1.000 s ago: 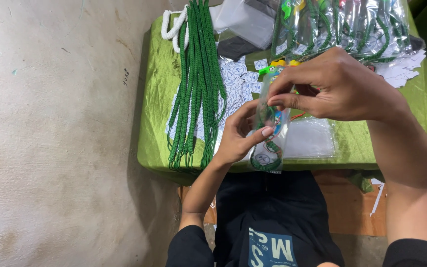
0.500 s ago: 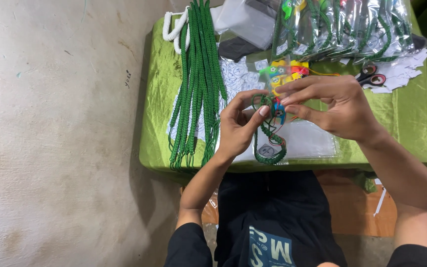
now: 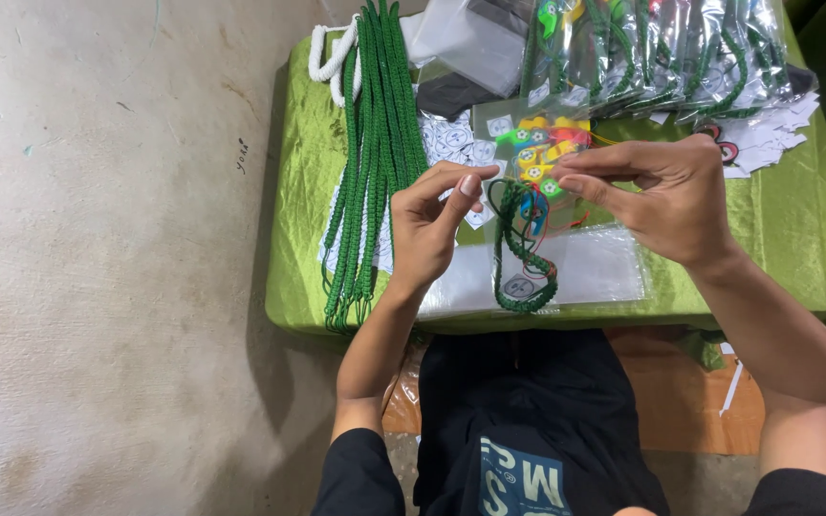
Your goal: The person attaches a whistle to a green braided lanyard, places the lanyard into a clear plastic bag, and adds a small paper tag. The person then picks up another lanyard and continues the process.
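My left hand (image 3: 432, 225) and my right hand (image 3: 662, 196) hold a small clear plastic bag (image 3: 526, 239) between them above the green-covered table (image 3: 815, 239). Inside the bag hangs a coiled green cord (image 3: 520, 258) with a blue whistle. My left fingers pinch the bag's upper left corner. My right fingers pinch its upper right edge. Just behind my hands lies a small heap of coloured whistles (image 3: 547, 153) in yellow, green and red.
A long bundle of green cords (image 3: 370, 153) lies down the table's left side, beside a white cord (image 3: 327, 57). Packed bags with green cords (image 3: 662, 53) are stacked at the back. Flat clear bags (image 3: 595, 272) and small printed paper cards (image 3: 451, 139) lie under my hands. Concrete floor lies to the left.
The bag with the cord has been lowered and opened out between my hands. My right hand has moved to the right, away from my left.
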